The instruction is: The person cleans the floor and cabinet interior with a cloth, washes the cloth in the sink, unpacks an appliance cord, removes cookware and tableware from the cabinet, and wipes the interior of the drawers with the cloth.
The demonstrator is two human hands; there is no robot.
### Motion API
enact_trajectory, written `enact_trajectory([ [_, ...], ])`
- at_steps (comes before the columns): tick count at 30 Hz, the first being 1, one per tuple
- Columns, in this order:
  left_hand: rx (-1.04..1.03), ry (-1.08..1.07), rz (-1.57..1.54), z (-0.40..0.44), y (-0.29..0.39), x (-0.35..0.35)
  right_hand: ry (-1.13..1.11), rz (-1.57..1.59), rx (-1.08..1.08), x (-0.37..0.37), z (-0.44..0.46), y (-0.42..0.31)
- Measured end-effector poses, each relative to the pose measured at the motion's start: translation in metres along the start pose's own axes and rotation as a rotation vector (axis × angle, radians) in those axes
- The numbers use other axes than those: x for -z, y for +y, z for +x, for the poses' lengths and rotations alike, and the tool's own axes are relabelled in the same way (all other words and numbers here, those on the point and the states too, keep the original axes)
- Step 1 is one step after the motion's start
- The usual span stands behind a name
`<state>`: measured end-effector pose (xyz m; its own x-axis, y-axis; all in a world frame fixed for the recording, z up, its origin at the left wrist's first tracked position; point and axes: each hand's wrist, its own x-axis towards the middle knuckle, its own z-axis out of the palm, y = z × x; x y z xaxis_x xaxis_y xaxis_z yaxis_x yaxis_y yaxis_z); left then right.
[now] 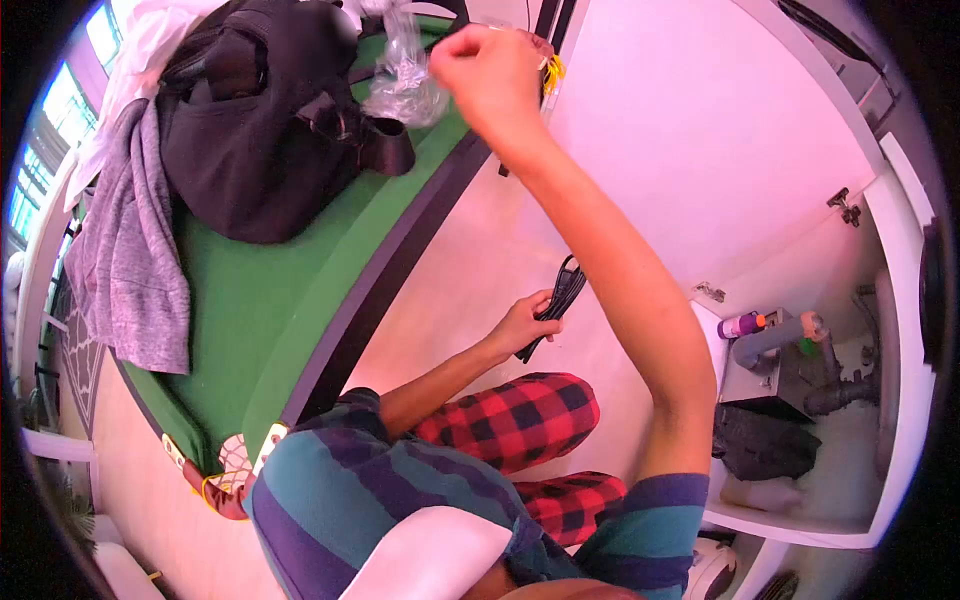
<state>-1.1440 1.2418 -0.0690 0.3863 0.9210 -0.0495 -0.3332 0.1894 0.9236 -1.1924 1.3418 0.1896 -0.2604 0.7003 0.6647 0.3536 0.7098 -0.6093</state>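
A bundled black cable (566,290) is in my left hand (525,325), low over the floor beside my checkered knees. My right hand (490,75) is raised at the top, by the far edge of the green table (270,300). Its fingers curl together; what they hold, if anything, is too small to make out. Just left of it, a clear plastic bag (408,92) lies on the table's edge. A black bag (255,130) rests on the green cloth, with a grey cloth (135,240) beside it.
At the right, an open white cabinet (800,530) holds pipes, a purple bottle (740,325) with an orange cap and a dark bag (765,443). Its wide door (690,130) stands behind my right arm. A netted corner pocket (235,455) is at lower left.
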Motion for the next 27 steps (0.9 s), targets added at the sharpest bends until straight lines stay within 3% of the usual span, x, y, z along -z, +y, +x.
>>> enact_trajectory([
  [4, -0.015, -0.02, 0.013, 0.007, 0.003, -0.016, -0.161, 0.081, -0.045, -0.002, -0.016, 0.037],
  [7, -0.008, -0.068, 0.041, 0.01, 0.001, -0.026, -0.033, 0.219, 0.036, -0.001, -0.025, 0.041],
  [8, 0.002, -0.087, 0.051, 0.01, 0.001, -0.028, -0.063, 0.086, -0.01, 0.012, -0.028, 0.033],
  [12, 0.004, -0.072, 0.09, 0.018, -0.011, -0.038, 0.135, -0.234, 0.5, 0.041, -0.033, 0.046],
  [13, 0.012, -0.119, 0.232, 0.025, -0.017, -0.032, 0.112, -0.397, 0.441, 0.063, -0.05, 0.025],
  [14, 0.044, -0.086, 0.162, 0.016, 0.008, -0.048, 0.083, -0.43, 0.329, 0.077, -0.073, 0.018],
  [15, 0.043, -0.135, 0.222, 0.017, 0.017, -0.058, 0.172, -0.508, 0.338, 0.089, -0.101, 0.015],
  [17, 0.043, -0.304, 0.332, 0.012, 0.027, -0.086, 0.092, -0.63, 0.076, 0.124, -0.173, 0.005],
  [19, 0.03, -0.484, 0.435, 0.003, 0.038, -0.109, 0.264, -0.933, 0.003, 0.166, -0.249, 0.002],
  [21, 0.038, -0.641, 0.503, -0.004, 0.044, -0.129, 0.319, -0.944, -0.304, 0.194, -0.318, -0.014],
  [22, 0.053, -0.711, 0.502, -0.007, 0.044, -0.142, 0.34, -0.921, -0.426, 0.204, -0.35, -0.025],
  [24, 0.079, -0.821, 0.437, -0.018, 0.035, -0.17, 0.626, -0.224, -0.781, 0.211, -0.407, -0.041],
  [26, 0.101, -0.901, 0.338, -0.024, 0.022, -0.198, 0.912, -0.122, -0.883, 0.212, -0.466, -0.053],
  [27, 0.019, -0.915, 0.397, -0.015, 0.013, -0.206, 1.084, -0.08, -0.903, 0.212, -0.491, -0.06],
])
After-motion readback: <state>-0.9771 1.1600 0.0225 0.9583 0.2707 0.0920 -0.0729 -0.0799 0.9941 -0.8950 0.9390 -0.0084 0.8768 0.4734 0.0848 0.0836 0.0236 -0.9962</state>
